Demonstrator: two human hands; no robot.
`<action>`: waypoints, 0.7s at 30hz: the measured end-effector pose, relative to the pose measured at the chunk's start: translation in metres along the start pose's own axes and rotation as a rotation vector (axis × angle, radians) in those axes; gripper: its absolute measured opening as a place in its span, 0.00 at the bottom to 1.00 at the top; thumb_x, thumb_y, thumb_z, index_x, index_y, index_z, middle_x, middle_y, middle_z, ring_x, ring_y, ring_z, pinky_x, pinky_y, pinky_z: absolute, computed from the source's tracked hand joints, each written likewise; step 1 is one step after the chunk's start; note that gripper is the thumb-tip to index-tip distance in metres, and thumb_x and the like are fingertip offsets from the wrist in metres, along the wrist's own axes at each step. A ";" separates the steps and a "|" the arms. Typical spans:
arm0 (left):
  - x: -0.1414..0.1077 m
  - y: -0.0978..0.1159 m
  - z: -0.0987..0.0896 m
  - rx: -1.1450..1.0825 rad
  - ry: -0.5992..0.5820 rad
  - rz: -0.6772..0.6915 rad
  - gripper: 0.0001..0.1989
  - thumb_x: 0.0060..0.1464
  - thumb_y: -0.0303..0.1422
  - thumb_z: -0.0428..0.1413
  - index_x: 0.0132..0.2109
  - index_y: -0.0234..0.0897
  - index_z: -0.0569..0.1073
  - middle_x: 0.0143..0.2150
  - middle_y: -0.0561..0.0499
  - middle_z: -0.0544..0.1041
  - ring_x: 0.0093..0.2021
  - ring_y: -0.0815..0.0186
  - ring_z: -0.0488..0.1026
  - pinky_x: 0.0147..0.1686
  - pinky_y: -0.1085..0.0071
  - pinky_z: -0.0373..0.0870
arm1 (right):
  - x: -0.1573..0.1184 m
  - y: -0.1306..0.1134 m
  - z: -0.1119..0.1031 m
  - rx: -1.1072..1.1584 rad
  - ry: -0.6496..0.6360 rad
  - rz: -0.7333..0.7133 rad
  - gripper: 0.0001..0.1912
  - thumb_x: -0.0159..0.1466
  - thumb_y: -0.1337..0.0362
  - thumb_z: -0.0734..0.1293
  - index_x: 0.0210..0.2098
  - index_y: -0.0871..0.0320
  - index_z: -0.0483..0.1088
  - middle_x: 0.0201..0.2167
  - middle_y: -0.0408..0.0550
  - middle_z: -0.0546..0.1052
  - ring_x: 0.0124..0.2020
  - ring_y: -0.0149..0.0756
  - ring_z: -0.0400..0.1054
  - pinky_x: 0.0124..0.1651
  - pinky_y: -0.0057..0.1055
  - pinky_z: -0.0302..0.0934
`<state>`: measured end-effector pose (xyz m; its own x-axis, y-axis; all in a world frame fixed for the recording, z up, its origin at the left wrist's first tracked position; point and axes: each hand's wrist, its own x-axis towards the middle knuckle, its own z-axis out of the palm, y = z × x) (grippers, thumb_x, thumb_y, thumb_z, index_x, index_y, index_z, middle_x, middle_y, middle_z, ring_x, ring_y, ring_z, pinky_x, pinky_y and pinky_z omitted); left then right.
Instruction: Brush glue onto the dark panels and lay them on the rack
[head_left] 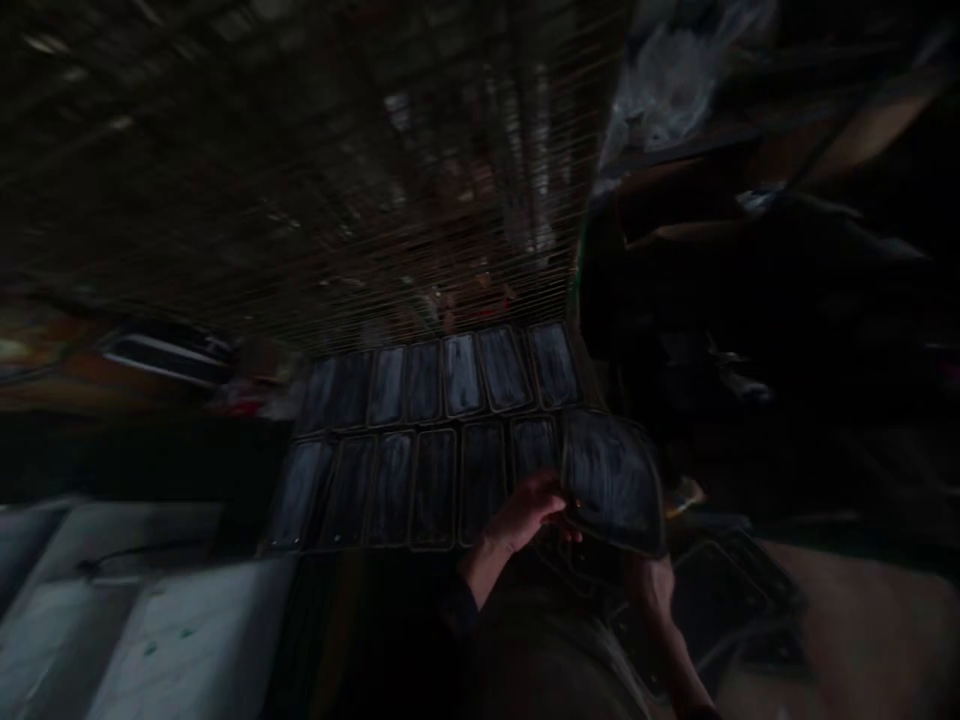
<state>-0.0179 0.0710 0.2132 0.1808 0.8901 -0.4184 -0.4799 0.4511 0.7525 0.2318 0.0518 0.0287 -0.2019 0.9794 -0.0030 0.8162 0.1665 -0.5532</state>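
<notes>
A dark rectangular panel (611, 480) with rounded corners and pale streaks is tilted up in front of me. At its lower left edge, my left hand (525, 515) is closed, thumb and fingers on the rim. My right hand (654, 585) grips the panel from beneath at the lower right; its fingers are hidden behind it. Similar streaked panels lie in two rows beyond and to the left, such as one panel (461, 375) in the far row and another panel (433, 490) in the near row. The picture is dark and smeared by motion.
A wire mesh (450, 220) rises behind the rows. White boxes or sacks (187, 640) stand at lower left. More dark panels (720, 590) lie low on the right, beside a tan surface (877, 620). Clear plastic wrapping (667, 85) shows at upper right.
</notes>
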 end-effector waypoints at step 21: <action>-0.322 0.038 -0.361 0.142 0.929 0.257 0.14 0.47 0.37 0.60 0.41 0.39 0.71 0.37 0.50 0.77 0.31 0.64 0.75 0.28 0.71 0.74 | 0.007 -0.051 0.012 -0.216 0.084 0.106 0.40 0.53 0.50 0.55 0.64 0.22 0.40 0.31 0.61 0.70 0.42 0.66 0.68 0.32 0.58 0.55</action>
<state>-0.4039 -0.2220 0.1932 -0.6939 0.5840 -0.4213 -0.2910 0.3077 0.9059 0.1820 0.0485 0.0473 -0.0703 0.9973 0.0226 0.9290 0.0737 -0.3626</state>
